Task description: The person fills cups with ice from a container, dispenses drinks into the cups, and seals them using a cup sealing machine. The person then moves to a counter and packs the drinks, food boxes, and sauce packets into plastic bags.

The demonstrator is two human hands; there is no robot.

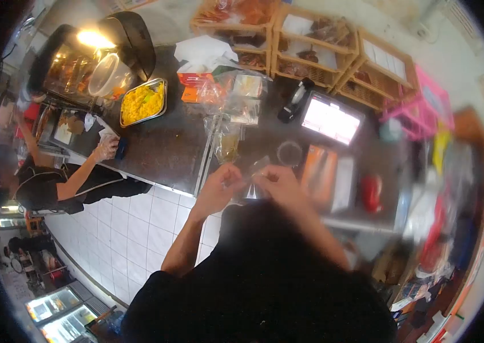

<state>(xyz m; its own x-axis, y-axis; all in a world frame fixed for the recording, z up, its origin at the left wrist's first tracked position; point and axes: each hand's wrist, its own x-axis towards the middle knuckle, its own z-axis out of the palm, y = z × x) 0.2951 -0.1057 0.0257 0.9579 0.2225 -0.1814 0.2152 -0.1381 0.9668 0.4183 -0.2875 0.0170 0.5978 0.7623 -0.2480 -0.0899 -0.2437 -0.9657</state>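
My left hand [220, 187] is closed in a pinch in front of my body, at the counter's near edge; what its fingers hold, if anything, I cannot make out. Close beside it, my right hand [278, 182] pinches a small piece of clear plastic [261, 164], whose exact kind is blurred. Just beyond my left hand lies a clear plastic bag [228, 144] with something yellowish in it. A clear round plastic container [289, 154] is behind my right hand. To the right of that hand lies an orange box [317, 171].
A lit tablet [332, 119] and a black device [295, 102] stand toward the back. Wicker racks [316, 48] line the wall. A white box [342, 184] and red object [371, 192] lie right. At left, a gloved co-worker [42, 183] stands near a tray of yellow food [143, 104].
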